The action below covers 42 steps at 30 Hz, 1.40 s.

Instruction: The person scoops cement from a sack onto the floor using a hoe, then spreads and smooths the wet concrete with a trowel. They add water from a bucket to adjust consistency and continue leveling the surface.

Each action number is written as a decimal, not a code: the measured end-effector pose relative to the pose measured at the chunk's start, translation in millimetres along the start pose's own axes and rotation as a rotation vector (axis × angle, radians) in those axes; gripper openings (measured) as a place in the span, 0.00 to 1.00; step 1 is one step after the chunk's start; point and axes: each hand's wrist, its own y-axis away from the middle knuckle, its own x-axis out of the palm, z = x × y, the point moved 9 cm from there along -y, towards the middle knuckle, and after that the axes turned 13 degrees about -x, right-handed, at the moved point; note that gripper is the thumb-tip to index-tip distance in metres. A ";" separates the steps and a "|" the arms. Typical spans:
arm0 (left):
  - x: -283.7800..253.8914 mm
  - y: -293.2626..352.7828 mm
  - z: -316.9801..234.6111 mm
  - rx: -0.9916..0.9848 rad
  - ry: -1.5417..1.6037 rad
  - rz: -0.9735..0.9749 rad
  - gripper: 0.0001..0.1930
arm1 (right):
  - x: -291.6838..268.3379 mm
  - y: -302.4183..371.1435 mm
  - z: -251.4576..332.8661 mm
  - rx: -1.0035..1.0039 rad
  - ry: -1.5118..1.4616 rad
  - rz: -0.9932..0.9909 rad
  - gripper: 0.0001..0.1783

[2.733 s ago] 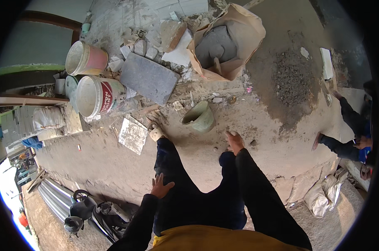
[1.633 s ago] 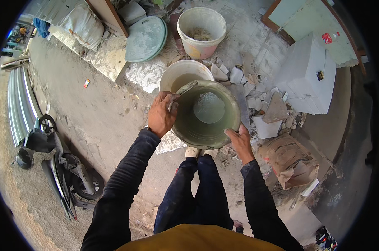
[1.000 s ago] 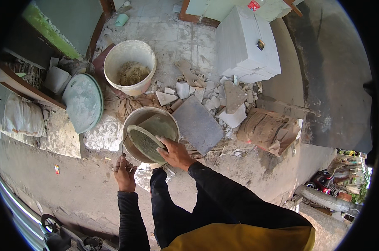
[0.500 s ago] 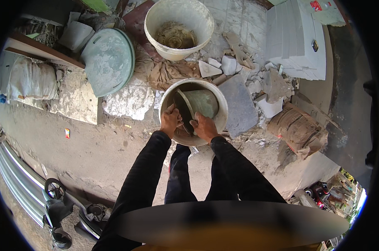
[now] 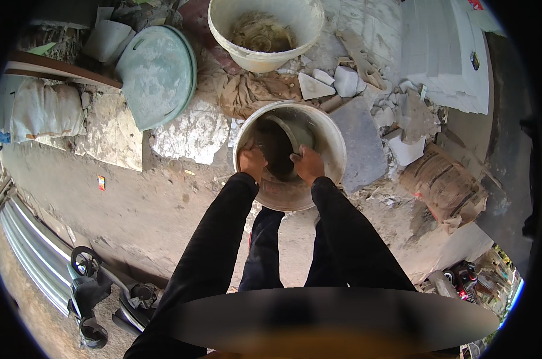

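Note:
A small grey-green bucket (image 5: pixel 293 133) is tipped inside a larger whitish bucket (image 5: pixel 336 146) on the ground in front of my feet. The small bucket's dark mouth faces up toward me and to the left. My right hand (image 5: pixel 307 164) is closed on its rim at the near right, thumb over the edge. Across the mouth, my left hand (image 5: pixel 253 160) is closed at the small bucket's near-left side; shadow blurs exactly which part it grips. Both hands are inside the larger bucket's rim. What lies deep in the small bucket is too dark to make out.
Beyond stands a big white tub (image 5: pixel 265 57) with dried residue. A round green lid (image 5: pixel 157 78) lies left of it. Broken tile pieces (image 5: pixel 345 81), a grey slab (image 5: pixel 360 143) and a torn paper sack (image 5: pixel 444 185) are on the right. A motorbike (image 5: pixel 109 293) stands lower left.
The small bucket has turned so more of its mouth faces me and less of its outer wall shows. Both hands have shifted slightly to the right with it. The whole view has moved a little.

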 end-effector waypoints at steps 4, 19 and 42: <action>34.1 30.7 -4.2 -0.088 0.118 0.147 0.17 | -15.6 5.3 -41.1 0.170 -0.056 -0.091 0.20; 94.8 278.0 -72.7 0.080 -0.040 0.294 0.10 | -141.5 263.7 23.7 0.114 -0.699 -0.513 0.41; 315.9 521.2 172.2 0.086 -0.330 0.264 0.13 | -27.2 1099.7 -477.1 1.294 -1.484 -1.165 0.19</action>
